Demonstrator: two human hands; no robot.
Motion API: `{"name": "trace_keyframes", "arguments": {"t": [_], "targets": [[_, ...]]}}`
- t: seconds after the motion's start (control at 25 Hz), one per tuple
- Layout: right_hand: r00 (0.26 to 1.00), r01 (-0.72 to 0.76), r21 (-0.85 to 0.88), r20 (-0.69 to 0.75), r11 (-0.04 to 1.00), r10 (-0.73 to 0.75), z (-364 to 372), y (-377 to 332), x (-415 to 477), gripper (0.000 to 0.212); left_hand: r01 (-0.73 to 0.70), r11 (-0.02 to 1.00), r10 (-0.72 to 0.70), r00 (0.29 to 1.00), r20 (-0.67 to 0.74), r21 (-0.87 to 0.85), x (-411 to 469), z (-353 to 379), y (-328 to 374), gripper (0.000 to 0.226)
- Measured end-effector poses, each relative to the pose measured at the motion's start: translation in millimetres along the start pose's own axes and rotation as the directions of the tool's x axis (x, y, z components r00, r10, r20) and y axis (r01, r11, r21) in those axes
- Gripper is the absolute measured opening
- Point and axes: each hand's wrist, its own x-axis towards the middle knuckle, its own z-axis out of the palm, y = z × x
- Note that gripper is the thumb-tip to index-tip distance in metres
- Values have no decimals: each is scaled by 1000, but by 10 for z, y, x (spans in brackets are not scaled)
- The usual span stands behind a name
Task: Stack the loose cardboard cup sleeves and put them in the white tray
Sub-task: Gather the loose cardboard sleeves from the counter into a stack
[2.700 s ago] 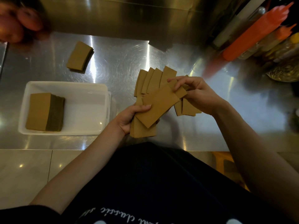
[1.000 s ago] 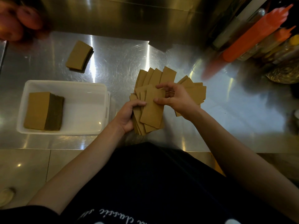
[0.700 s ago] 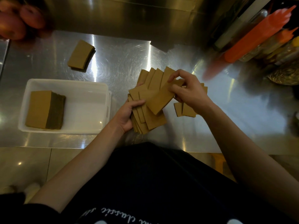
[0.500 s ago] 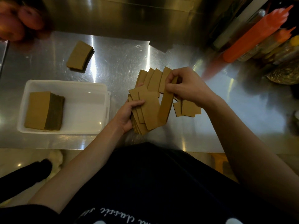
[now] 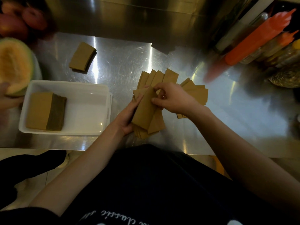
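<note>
Brown cardboard cup sleeves lie fanned on the steel counter [image 5: 227,124], some behind my hands [image 5: 162,77] and some to the right [image 5: 198,93]. My left hand [image 5: 128,118] grips a loose bundle of sleeves [image 5: 146,116] by its left edge. My right hand [image 5: 172,99] pinches the top sleeve of that bundle near its upper end. The white tray [image 5: 90,111] sits to the left with a thick neat stack of sleeves [image 5: 43,111] in its left half. A smaller stack [image 5: 82,57] lies farther back on the counter.
Another person's hand [image 5: 6,98] holds a cut melon half [image 5: 13,65] at the left edge, just beyond the tray. Red fruit [image 5: 21,21] lies at the far left corner. Orange squeeze bottles [image 5: 259,36] and jars stand at the back right.
My right hand has laid another sleeve onto the bundle held by my left hand. The melon half and another person's hand have come into view at the left.
</note>
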Motion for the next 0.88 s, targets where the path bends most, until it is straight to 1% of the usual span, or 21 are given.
{"name": "trace_keyframes", "arguments": {"t": [0.12, 0.16, 0.28, 0.36, 0.44, 0.52, 0.64, 0.76, 0.8, 0.88], "targets": [[998, 43, -65, -45, 997, -46, 33, 49, -23, 44, -42, 999, 42, 999, 24, 6, 15, -62, -15, 48], [997, 47, -84, -54, 995, -51, 33, 66, -17, 42, -40, 999, 40, 999, 26, 12, 22, -79, -12, 48], [995, 35, -92, -92, 995, -43, 39, 119, 5, 38, 7, 997, -9, 1000, 26, 75, 38, -82, -17, 60], [994, 19, -95, -104, 995, -29, 43, 135, 9, 39, -5, 992, -1, 999, 46, 129, 53, -83, -47, 62], [991, 27, -36, -131, 999, -32, 29, 140, 31, 35, 12, 989, -24, 997, 76, 147, 52, -69, -46, 60], [989, 58, 39, -136, 998, -53, -3, 127, 71, 29, 30, 986, -49, 993, 112, 165, 29, -34, -28, 52], [996, 49, 97, -73, 994, -42, -20, 149, 132, 20, 47, 981, -75, 986, 148, 186, 13, -10, -37, 52], [999, 15, 208, -50, 978, -4, -50, 187, 157, 12, 61, 980, -97, 978, 186, 189, 10, -6, -47, 50], [999, 17, 224, -48, 974, -7, -72, 189, 154, 12, 65, 981, -101, 976, 195, 184, 6, -3, -42, 49], [998, 61, 190, -14, 980, -59, -128, 169, 137, 15, 60, 982, -96, 975, 198, 181, 6, -5, -38, 48]]}}
